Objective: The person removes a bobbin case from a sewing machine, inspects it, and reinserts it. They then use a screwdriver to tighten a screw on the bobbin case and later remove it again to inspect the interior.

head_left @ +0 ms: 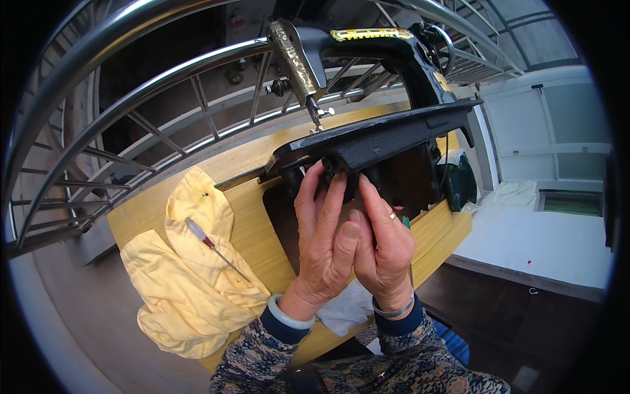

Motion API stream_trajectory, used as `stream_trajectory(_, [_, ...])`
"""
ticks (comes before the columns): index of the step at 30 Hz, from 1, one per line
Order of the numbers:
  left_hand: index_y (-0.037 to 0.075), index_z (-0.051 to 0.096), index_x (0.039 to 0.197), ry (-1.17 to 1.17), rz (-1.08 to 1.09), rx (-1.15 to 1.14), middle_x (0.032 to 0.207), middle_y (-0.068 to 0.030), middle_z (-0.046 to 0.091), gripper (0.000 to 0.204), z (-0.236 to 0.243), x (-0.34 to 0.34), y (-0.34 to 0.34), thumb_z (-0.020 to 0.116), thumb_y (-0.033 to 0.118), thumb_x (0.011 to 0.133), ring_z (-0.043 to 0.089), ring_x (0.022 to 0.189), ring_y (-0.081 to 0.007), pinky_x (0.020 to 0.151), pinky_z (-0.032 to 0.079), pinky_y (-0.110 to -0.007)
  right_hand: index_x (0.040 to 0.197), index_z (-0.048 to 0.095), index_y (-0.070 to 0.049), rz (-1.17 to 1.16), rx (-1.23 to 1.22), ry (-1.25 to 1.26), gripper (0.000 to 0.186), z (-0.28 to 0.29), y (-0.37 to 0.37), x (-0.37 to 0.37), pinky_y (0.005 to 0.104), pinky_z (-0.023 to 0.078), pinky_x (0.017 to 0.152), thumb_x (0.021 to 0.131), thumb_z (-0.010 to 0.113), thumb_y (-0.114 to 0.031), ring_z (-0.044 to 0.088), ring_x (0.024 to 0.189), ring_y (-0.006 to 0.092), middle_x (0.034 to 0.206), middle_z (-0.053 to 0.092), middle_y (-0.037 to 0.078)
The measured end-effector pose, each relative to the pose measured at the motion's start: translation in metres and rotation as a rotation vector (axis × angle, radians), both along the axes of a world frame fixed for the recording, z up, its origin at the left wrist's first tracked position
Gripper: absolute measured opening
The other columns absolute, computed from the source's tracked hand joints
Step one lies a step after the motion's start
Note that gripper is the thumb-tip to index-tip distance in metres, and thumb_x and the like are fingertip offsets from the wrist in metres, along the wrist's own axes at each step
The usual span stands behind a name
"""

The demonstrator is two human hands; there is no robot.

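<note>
A black sewing machine (387, 144) is tipped back on the wooden table, its bed raised and its dark underside facing me. My left hand (325, 243) reaches up to the bed's near edge, index and middle fingertips at the fittings below it. Beside it, my right hand (384, 246) has its fingers bent up to the same spot, thumbs close together. Both hands are closed in a pinch. Whatever lies between the fingertips is hidden. A small green piece (405, 222) shows just past my right hand; its kind is unclear.
On the wooden table (259, 226), a yellow cloth (177, 295) lies at left with a screwdriver (213, 246) on it. A pale cloth (344, 308) sits under my wrists. A dark green container (461, 180) stands to the right. Metal railing (197, 59) runs behind the machine.
</note>
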State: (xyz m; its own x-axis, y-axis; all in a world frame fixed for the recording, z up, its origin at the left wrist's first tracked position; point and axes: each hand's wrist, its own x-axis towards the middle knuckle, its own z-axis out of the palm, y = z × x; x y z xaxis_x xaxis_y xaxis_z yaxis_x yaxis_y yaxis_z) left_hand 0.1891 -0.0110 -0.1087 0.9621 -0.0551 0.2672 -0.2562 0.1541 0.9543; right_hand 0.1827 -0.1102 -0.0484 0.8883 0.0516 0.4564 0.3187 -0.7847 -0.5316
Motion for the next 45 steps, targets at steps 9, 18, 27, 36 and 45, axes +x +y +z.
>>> stream_trajectory(9, [-0.001, 0.046, 0.154, 0.035, -0.028, -0.005, 0.160, -0.0238, 0.027, 0.064, -0.001, 0.001, 0.005, 0.044, 0.044, 0.109, 0.041, 0.143, -0.0388, 0.118, 0.034, -0.043, 0.155, 0.038, 0.008, -0.007, 0.400, 0.346, 0.061, 0.002, 0.007, -0.016, 0.0248, 0.050, 0.069, 0.100, 0.061, -0.003, 0.060, 0.070, 0.0126, 0.079, 0.061, 0.006])
stream_trajectory(18, [-0.001, 0.046, 0.154, 0.022, -0.028, -0.030, 0.160, -0.0231, 0.026, 0.063, -0.003, 0.002, 0.002, 0.044, 0.043, 0.109, 0.042, 0.142, -0.0378, 0.118, 0.035, -0.043, 0.156, 0.037, 0.008, -0.031, 0.362, 0.322, 0.061, -0.002, 0.008, -0.018, 0.0244, 0.050, 0.071, 0.100, 0.060, -0.002, 0.061, 0.072, 0.0128, 0.081, 0.064, 0.007])
stream_trajectory(27, [0.000, 0.045, 0.155, -0.005, -0.020, -0.008, 0.160, -0.0234, 0.025, 0.060, -0.003, 0.002, 0.001, 0.045, 0.039, 0.110, 0.041, 0.143, -0.0374, 0.118, 0.034, -0.043, 0.153, 0.043, 0.008, -0.039, 0.326, 0.274, 0.057, -0.005, 0.008, -0.025, 0.0251, 0.051, 0.070, 0.099, 0.061, 0.000, 0.062, 0.072, 0.0135, 0.082, 0.065, 0.007])
stream_trajectory(36, [-0.001, 0.047, 0.153, -0.024, -0.010, -0.003, 0.160, -0.0228, 0.026, 0.063, 0.000, 0.001, -0.001, 0.055, 0.040, 0.107, 0.034, 0.145, -0.0365, 0.116, 0.036, -0.042, 0.132, 0.060, 0.004, -0.403, -0.219, 0.226, 0.039, -0.009, -0.058, -0.070, 0.0305, 0.054, 0.068, 0.095, 0.069, -0.001, 0.066, 0.081, 0.0216, 0.099, 0.063, 0.014])
stream_trajectory(45, [0.002, 0.048, 0.154, -0.068, 0.061, 0.069, 0.161, -0.0211, 0.032, 0.060, -0.002, 0.000, -0.007, 0.058, 0.036, 0.106, 0.037, 0.141, -0.0365, 0.112, 0.037, -0.041, 0.119, 0.058, 0.004, -0.519, -0.529, 0.654, 0.035, -0.028, -0.098, -0.123, 0.0495, 0.053, 0.078, 0.095, 0.071, -0.019, 0.062, 0.097, 0.0445, 0.107, 0.062, 0.025])
